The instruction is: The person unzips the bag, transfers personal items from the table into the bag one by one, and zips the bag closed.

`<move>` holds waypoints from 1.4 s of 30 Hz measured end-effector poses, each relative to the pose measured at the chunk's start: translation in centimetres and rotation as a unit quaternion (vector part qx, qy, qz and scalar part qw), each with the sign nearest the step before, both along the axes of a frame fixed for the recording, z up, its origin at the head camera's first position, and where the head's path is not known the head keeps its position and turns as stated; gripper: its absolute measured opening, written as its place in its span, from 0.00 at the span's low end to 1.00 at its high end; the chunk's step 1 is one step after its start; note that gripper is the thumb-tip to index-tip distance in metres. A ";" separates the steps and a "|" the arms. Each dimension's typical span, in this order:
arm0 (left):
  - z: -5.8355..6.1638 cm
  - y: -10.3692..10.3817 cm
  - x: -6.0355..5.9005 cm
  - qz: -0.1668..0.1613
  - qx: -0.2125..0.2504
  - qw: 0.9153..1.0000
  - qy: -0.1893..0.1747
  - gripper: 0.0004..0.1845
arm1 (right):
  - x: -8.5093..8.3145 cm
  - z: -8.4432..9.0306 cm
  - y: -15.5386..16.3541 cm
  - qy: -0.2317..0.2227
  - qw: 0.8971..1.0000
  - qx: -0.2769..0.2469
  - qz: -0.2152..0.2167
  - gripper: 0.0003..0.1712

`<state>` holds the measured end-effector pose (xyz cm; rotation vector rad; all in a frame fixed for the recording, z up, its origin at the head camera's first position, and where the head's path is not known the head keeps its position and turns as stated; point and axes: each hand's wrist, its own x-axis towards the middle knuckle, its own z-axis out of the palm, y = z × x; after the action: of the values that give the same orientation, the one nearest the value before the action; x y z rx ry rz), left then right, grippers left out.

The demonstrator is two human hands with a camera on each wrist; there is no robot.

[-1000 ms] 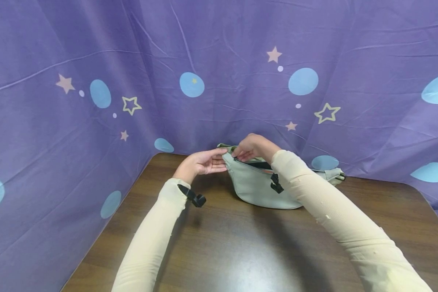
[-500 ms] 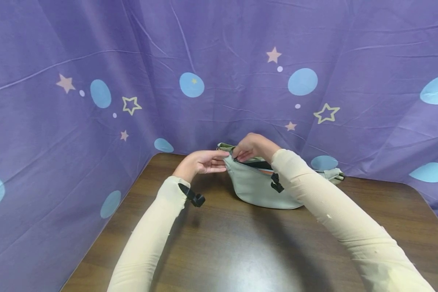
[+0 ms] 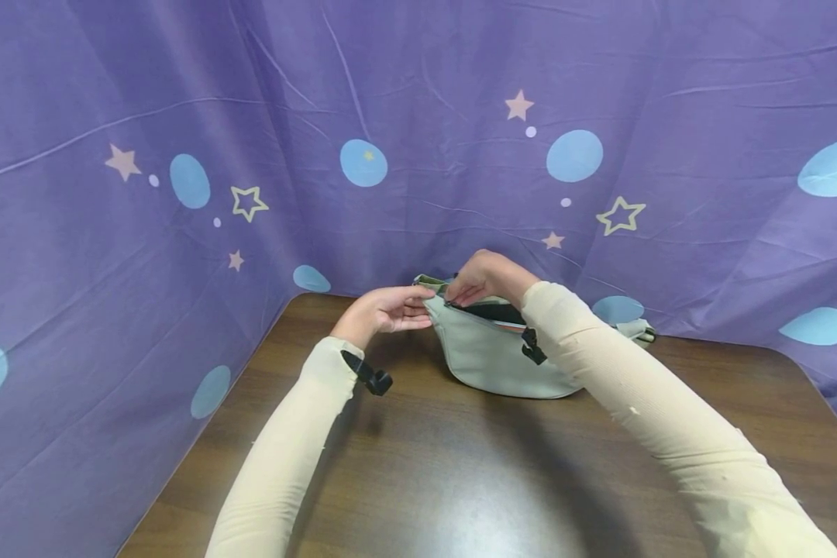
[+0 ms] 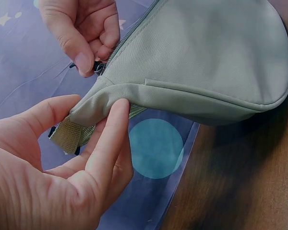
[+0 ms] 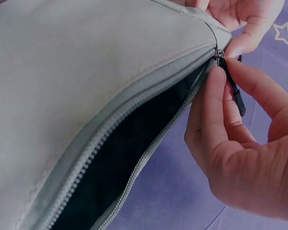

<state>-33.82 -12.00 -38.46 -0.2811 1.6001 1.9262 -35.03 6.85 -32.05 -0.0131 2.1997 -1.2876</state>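
A pale grey-green waist bag (image 3: pixel 488 360) sits on the table near the curtain, its top zipper open on a dark inside. At the bag's left end, my left hand (image 4: pixel 72 177) pinches the fabric corner between thumb and fingers, close to the olive webbing strap (image 4: pixel 69 134). My right hand (image 3: pixel 484 277) is just above that same corner. In the right wrist view its thumb and fingers pinch the black zipper pull (image 5: pixel 235 91) at the very end of the zipper. A thin orange and white edge (image 3: pixel 509 327) shows in the opening.
The brown wooden table (image 3: pixel 404 465) extends in front of the bag. A purple curtain (image 3: pixel 418 93) with stars and blue spots stands behind and to the left. Black clips (image 3: pixel 373 378) hang from both sleeve cuffs.
My right hand and cuff have risen slightly and shifted a little right. The left hand keeps its hold on the bag's corner, and the bag has hardly moved.
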 end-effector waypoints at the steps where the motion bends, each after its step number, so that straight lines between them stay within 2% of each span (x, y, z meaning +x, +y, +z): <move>1: 0.0 0.0 0.0 0.000 0.000 1.000 -0.001 0.08 | 0.0 0.0 0.0 0.000 1.000 -0.001 0.001 0.03; 8: -0.2 -0.2 -0.1 -0.002 0.007 1.000 -0.005 0.11 | -0.1 0.1 0.0 -0.012 1.000 -0.005 0.020 0.05; 13: -0.3 -0.3 -0.1 -0.007 0.006 1.000 -0.006 0.12 | -0.1 0.4 0.3 -0.002 1.000 0.008 0.023 0.05; 19: -0.3 -0.4 -0.1 -0.008 0.010 1.000 -0.008 0.11 | 0.0 0.7 0.5 0.003 0.999 0.024 0.035 0.10; 33: -0.3 -0.5 -0.2 -0.005 0.019 1.000 -0.009 0.13 | -0.1 0.7 0.8 0.015 0.998 0.050 0.033 0.08; 42: -0.2 -0.2 -0.2 -0.004 0.024 1.000 -0.009 0.13 | 0.0 0.7 1.4 0.023 0.997 0.059 0.048 0.05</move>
<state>-33.98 -12.21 -38.64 -0.2713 1.5391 1.9478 -35.01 8.24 -31.37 -0.1020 2.2819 -1.1129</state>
